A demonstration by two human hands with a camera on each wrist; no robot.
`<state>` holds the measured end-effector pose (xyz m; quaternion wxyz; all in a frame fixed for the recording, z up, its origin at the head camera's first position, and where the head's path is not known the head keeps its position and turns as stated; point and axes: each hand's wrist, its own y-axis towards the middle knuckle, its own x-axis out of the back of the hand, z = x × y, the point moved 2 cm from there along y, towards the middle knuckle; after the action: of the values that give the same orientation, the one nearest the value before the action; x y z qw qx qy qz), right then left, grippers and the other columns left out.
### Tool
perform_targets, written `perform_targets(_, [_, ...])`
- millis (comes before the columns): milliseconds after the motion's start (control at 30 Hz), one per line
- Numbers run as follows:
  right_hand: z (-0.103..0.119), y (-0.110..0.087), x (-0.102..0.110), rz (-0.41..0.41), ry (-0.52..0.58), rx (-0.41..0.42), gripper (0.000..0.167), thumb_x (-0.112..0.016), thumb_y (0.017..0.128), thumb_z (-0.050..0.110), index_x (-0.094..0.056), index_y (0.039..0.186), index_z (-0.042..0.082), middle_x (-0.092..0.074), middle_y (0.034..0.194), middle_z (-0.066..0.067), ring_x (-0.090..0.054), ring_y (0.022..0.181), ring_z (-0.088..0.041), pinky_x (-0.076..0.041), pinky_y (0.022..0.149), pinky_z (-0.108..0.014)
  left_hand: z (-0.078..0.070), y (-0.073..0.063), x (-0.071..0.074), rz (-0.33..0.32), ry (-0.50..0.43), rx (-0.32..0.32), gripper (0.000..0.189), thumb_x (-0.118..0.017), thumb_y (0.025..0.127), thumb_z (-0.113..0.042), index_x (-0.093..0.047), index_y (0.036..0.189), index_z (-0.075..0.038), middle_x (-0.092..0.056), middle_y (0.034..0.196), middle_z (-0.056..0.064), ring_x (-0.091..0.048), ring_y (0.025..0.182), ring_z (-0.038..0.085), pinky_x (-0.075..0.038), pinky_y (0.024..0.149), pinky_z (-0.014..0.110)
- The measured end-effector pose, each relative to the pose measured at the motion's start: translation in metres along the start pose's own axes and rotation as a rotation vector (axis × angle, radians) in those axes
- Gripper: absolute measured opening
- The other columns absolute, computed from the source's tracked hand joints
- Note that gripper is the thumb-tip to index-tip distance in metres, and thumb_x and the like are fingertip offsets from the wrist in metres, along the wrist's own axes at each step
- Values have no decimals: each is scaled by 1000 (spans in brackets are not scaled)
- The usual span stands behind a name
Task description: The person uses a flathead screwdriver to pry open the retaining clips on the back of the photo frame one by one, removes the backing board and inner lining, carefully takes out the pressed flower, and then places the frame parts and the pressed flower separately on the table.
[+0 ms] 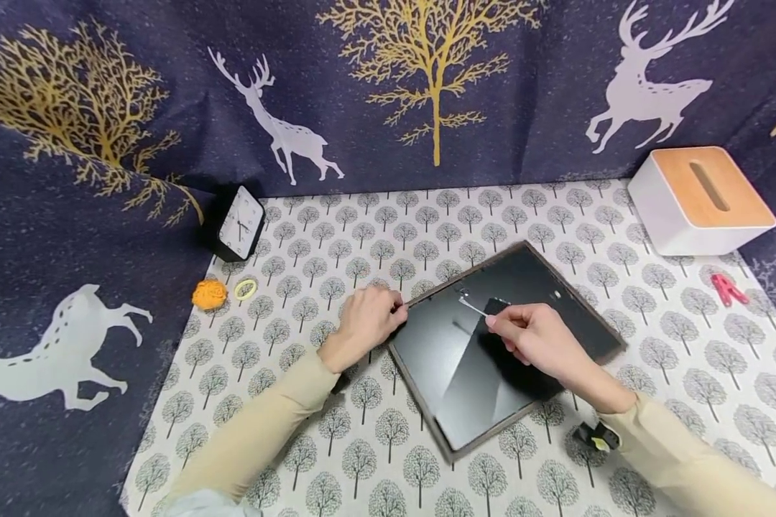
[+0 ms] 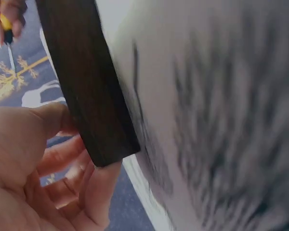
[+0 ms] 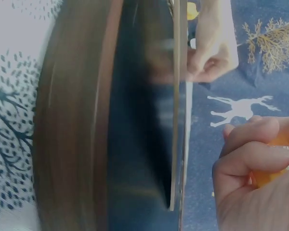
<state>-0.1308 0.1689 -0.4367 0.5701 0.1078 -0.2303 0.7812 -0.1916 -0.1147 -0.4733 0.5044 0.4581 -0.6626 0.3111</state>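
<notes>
A picture frame (image 1: pixel 455 373) with a brown wooden edge and a glossy black face lies turned at an angle on the tree-print cloth. My left hand (image 1: pixel 370 316) holds its left corner; the left wrist view shows thumb and fingers pinching the dark wooden edge (image 2: pixel 94 91). Over the black face, my right hand (image 1: pixel 537 341) grips a screwdriver (image 2: pixel 8 36) with a yellow-orange handle, mostly hidden by the fingers. Its thin metal shaft points toward a small shiny metal piece (image 1: pixel 464 293) near the far left edge; contact between them cannot be told.
A black-cased clock (image 1: pixel 241 224) stands at the back left, near an orange yarn ball (image 1: pixel 210 294) and a pale yellow ring (image 1: pixel 246 289). At the back right are a white tissue box (image 1: pixel 672 215) with a wooden lid and a red letter-shaped piece (image 1: pixel 728 289). A dark patterned curtain (image 1: pixel 388 93) hangs behind.
</notes>
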Motion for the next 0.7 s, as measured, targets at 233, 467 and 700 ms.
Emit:
perform_targets(233, [5,5,-5,107,-133,25,25,-61,112,28,-71,106,6,-58,68,0,-52,49,-12,-49,45,-26,-17,-24,1,102,-202,49,13,-72,98,-10,-77,106,-1,-65,66,2,-41,45,5,-31,34,13])
perform_targets(467, [7,20,-16,187,-322,108,15,-64,110,23,-74,105,13,-65,71,-1,-60,52,-12,-52,51,-26,-26,-29,-1,340,-420,230,39,-79,96,-15,-64,131,-4,-62,65,0,-57,48,11,-48,42,20])
perform_targets(700, [-15,50,-26,139,-385,189,16,-67,106,30,-76,94,24,-67,69,9,-58,59,-8,-47,61,-25,-24,-28,-4,442,-515,305,48,-79,99,-15,-58,142,-9,-72,75,7,-71,51,19,-64,51,30])
